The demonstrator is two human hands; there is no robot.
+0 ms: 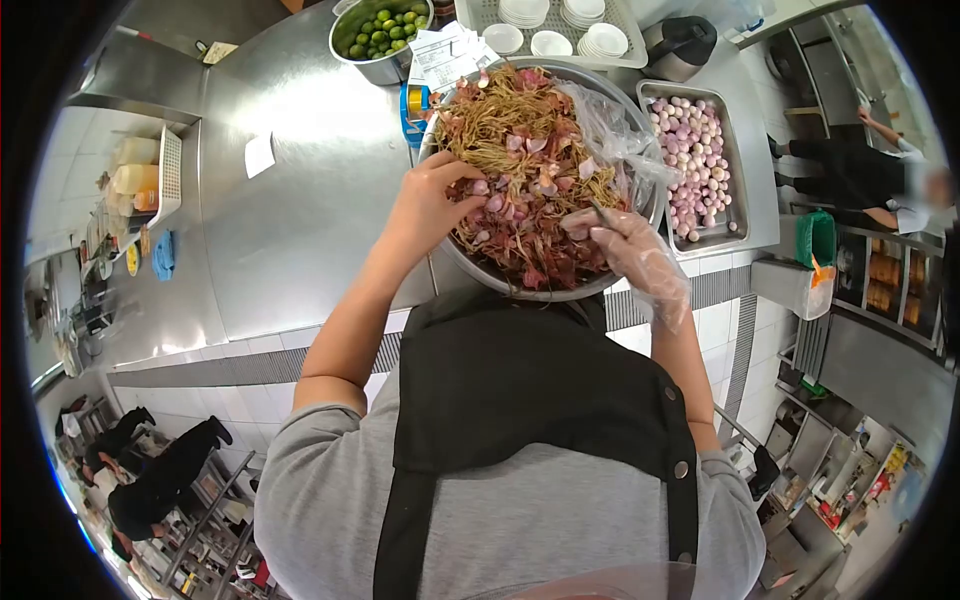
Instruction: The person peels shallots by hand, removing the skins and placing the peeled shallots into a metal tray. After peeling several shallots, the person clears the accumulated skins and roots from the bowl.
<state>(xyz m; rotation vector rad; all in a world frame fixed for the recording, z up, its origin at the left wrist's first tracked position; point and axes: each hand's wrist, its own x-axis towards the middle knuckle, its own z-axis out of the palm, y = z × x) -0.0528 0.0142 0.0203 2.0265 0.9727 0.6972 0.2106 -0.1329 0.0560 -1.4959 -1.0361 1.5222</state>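
Illegible printed slips (447, 57) beside bowl (545, 295)

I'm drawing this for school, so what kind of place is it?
Most likely a restaurant kitchen: see the long steel counter, the stacked white dishes and the tray of what look like peeled shallots.

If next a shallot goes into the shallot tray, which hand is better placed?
Probably the right hand: it is nearer the tray, though it seems to hold something thin. The left hand would have to cross the bowl.
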